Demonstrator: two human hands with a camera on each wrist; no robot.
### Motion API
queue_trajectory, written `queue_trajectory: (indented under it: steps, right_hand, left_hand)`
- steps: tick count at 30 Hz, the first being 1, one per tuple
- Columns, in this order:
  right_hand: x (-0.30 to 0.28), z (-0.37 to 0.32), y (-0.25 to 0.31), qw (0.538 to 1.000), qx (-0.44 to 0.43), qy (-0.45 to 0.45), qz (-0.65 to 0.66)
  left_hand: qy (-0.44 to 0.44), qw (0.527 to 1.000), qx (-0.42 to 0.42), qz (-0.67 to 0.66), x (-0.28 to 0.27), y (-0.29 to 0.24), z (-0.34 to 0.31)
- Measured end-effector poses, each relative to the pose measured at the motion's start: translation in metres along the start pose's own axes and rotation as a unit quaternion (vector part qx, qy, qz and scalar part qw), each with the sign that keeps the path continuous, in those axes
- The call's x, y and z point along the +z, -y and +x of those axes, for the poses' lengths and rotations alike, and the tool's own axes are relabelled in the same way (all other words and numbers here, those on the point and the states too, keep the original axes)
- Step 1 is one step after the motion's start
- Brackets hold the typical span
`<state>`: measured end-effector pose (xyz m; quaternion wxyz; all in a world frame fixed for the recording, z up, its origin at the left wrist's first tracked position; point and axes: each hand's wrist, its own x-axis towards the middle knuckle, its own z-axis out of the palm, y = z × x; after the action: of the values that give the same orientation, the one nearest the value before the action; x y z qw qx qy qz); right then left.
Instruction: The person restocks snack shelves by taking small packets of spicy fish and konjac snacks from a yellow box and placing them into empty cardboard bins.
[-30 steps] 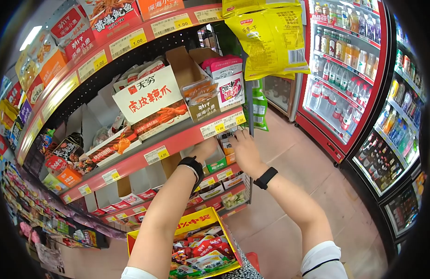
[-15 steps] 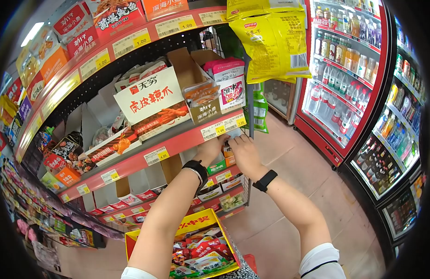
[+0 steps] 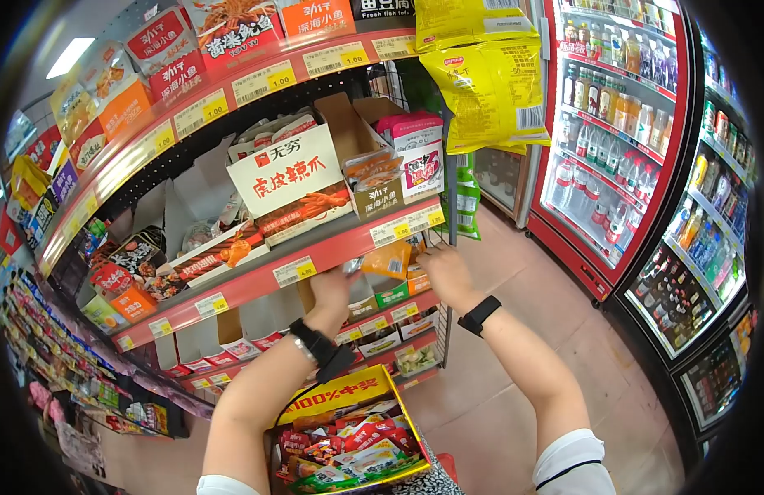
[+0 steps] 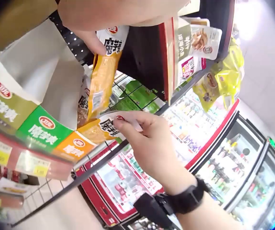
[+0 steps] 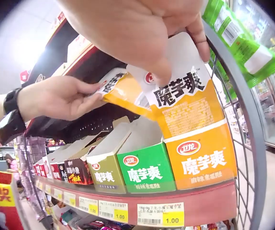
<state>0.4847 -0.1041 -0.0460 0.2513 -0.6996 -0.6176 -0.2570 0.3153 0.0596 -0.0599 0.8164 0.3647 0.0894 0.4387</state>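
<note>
Pinching an orange packet (image 5: 126, 92) between thumb and fingers of the left hand (image 5: 56, 101), just above and left of the orange box (image 5: 202, 158); gripping with the right hand (image 5: 128, 33) a white-topped panel (image 5: 187, 110) rising from that box. Apparently unloading; next, probably worth drawing the packet clear.

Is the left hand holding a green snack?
No, the right wrist view shows the left hand pinching an orange-and-white packet.

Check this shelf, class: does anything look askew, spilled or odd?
One orange packet slants above the green box, which stands square in its row. The left grip pinches it, so handling likely explains the tilt. No spill or damage is visible.
</note>
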Motion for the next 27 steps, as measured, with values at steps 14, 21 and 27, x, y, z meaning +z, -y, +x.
queue_trajectory:
  steps: [14,21,27]
  right_hand:
    - [-0.09,-0.01,0.039,0.982,-0.039,-0.174,0.054]
    - [-0.13,-0.018,0.109,0.968,0.016,-0.042,0.248]
    - [-0.116,-0.027,0.163,0.952,-0.065,0.007,0.3]
  left_hand:
    - [-0.135,0.914,-0.154,0.351,-0.037,-0.181,-0.188]
    - [-0.21,0.843,-0.11,0.482,-0.052,-0.239,-0.248]
    - [-0.149,0.78,-0.083,0.603,-0.062,-0.23,-0.272]
